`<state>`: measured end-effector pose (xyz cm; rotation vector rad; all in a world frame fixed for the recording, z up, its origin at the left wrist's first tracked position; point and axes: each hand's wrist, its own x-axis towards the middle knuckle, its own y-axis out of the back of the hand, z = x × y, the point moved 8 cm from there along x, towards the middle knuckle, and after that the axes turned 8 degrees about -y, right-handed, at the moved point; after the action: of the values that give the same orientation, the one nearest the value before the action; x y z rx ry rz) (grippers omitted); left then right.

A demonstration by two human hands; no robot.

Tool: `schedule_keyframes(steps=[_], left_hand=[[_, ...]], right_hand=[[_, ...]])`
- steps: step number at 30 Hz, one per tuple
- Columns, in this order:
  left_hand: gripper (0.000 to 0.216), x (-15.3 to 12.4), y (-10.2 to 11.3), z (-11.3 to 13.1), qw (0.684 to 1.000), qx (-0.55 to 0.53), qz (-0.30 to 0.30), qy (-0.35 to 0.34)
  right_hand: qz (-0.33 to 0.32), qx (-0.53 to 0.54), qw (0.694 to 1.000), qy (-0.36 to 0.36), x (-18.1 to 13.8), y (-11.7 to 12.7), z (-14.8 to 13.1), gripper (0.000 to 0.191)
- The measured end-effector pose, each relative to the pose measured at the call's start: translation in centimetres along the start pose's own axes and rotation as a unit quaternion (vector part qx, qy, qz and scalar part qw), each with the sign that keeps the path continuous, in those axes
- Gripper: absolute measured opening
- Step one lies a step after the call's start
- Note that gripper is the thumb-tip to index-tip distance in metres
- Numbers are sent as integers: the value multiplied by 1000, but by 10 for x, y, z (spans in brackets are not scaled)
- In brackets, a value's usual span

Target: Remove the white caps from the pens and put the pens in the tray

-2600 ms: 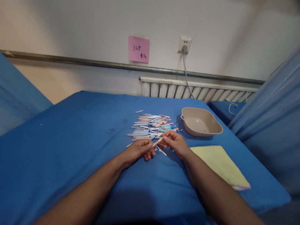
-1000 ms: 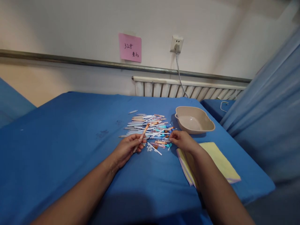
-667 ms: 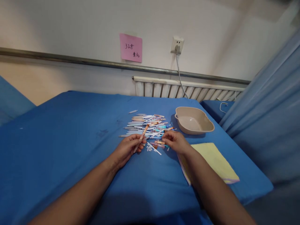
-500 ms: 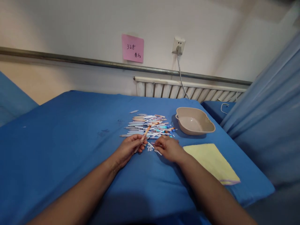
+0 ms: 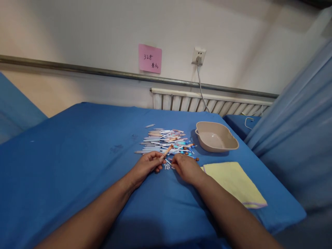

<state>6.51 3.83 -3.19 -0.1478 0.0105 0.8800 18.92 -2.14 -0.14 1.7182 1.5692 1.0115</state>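
orange pen (image 5: pixel 167 151) | slim, tilted up toward the far right | lower end pinched in left hand (image 5: pixel 147 166) | beside pen pile (image 5: pixel 166 141)

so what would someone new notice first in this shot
The heap of pastel pens in the middle of the blue-covered table stands out first, with the left hand holding an orange pen at its near edge and the right hand beside it. To the right sit a beige dish and a yellow cloth; a pink note hangs on the wall behind.
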Motion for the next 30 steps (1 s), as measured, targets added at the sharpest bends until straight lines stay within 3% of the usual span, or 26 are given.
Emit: schedule_keyframes(steps=[3, 6, 8, 17, 30], left_hand=[[29, 0, 0, 1, 1000, 14, 2, 0], [31, -1, -2, 3, 999, 32, -1, -1], [32, -1, -3, 3, 999, 49, -3, -3], [31, 1, -6, 4, 992, 125, -19, -21], [28, 0, -7, 1, 989, 139, -36, -21]], right_hand=[[38, 218, 974, -47, 6, 4, 17, 6], [53, 434, 895, -82, 10, 8, 32, 14], [65, 492, 863, -89, 11, 14, 39, 18], [82, 524, 843, -95, 11, 31, 47, 19], [88, 532, 839, -78, 11, 28, 44, 18]])
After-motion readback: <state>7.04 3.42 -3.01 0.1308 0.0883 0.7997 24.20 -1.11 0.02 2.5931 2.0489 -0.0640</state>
